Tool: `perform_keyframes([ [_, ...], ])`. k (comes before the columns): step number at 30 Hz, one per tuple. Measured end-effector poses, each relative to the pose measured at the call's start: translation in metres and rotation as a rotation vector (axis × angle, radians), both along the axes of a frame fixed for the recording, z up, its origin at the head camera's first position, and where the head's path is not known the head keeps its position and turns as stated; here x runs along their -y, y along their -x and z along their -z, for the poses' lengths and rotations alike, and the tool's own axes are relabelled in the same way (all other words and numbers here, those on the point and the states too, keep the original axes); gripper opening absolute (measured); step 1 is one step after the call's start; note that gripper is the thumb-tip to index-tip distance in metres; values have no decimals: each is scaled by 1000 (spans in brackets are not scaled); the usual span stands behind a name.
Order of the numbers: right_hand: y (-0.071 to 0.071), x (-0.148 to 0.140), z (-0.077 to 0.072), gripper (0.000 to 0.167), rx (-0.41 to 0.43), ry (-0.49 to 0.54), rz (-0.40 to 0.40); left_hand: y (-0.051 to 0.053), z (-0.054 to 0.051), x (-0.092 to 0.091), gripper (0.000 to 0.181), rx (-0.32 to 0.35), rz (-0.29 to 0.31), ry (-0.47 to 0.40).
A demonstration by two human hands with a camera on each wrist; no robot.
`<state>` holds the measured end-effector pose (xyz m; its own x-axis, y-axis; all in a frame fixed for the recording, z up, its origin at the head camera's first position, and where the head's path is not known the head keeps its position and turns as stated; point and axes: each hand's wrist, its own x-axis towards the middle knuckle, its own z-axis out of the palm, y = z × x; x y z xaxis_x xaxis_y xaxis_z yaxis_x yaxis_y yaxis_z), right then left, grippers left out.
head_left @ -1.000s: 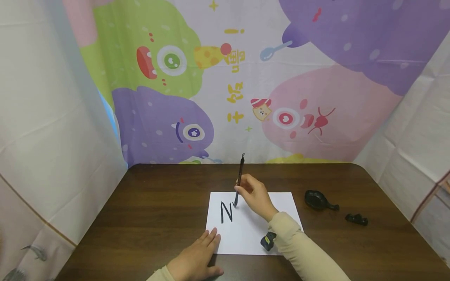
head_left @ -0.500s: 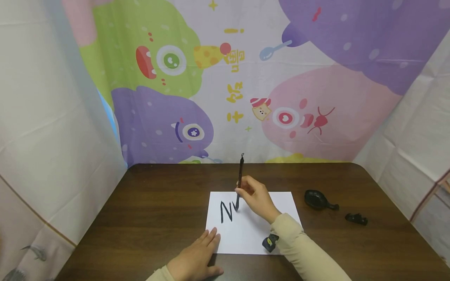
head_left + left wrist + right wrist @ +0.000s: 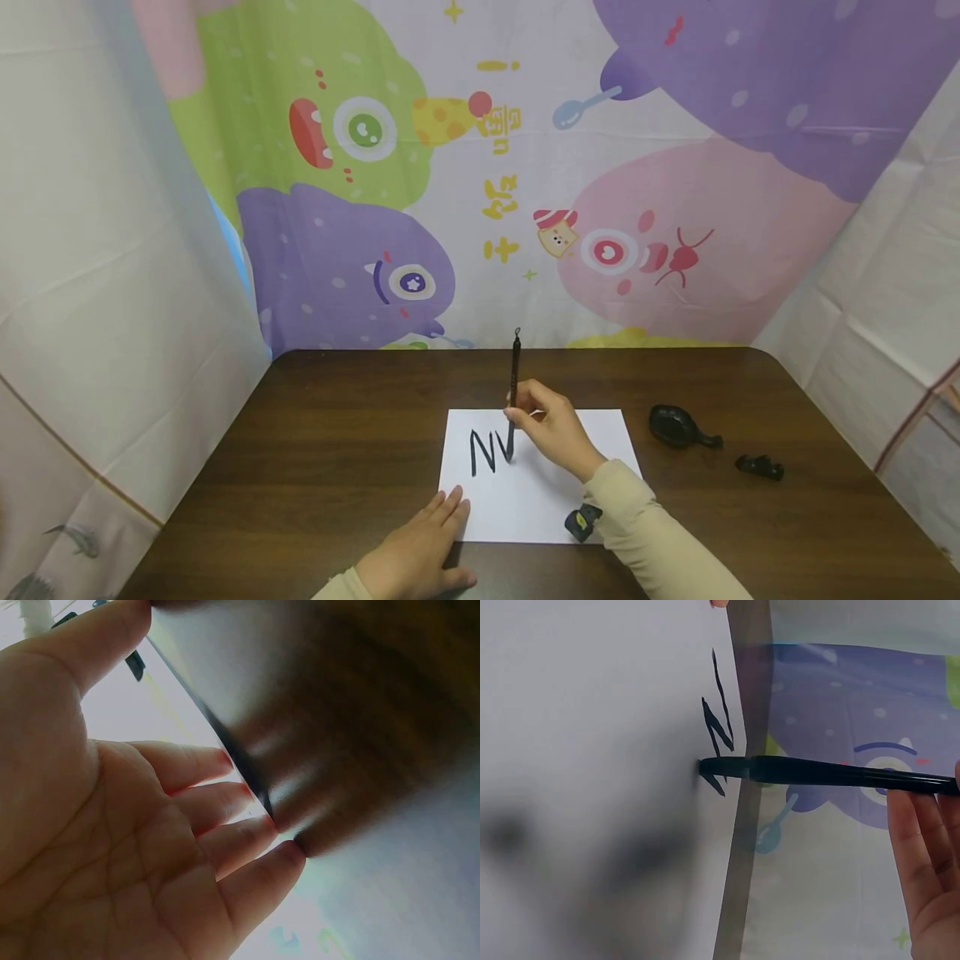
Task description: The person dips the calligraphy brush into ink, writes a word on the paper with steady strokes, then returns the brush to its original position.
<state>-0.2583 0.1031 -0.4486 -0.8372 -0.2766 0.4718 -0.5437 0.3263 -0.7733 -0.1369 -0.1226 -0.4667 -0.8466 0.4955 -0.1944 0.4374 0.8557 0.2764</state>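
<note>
My right hand (image 3: 551, 425) pinches a black writing brush (image 3: 515, 375) between thumb and fingers, its handle nearly upright. The brush tip touches a white sheet of paper (image 3: 525, 500) at the lower end of a black diagonal stroke (image 3: 499, 445), right of a painted letter N (image 3: 483, 452). In the right wrist view the dark bristles (image 3: 724, 766) meet the paper, and fingers (image 3: 919, 862) hold the handle. My left hand (image 3: 416, 546) lies with extended fingers on the paper's lower left corner; the left wrist view shows its palm (image 3: 112, 832).
A black gourd-shaped dish (image 3: 675, 427) and a small black brush rest (image 3: 760, 467) lie right of the paper on the dark wooden table (image 3: 345, 433). A dark wrist camera (image 3: 582, 522) sits at my right sleeve. A cartoon-printed curtain (image 3: 510, 300) hangs behind the table.
The right hand has moved slightly down and right with the brush, and the diagonal stroke beside the N has grown longer. My left hand has stayed in place.
</note>
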Motion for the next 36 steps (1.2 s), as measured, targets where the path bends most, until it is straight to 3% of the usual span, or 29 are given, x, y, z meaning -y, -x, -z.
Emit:
perform_keyframes([
  [11, -2, -2, -1, 14, 13, 2, -24, 2, -1, 0, 89, 52, -14, 15],
  [36, 1, -7, -1, 14, 22, 50, -12, -1, -3, 0, 88, 3, 4, 5],
])
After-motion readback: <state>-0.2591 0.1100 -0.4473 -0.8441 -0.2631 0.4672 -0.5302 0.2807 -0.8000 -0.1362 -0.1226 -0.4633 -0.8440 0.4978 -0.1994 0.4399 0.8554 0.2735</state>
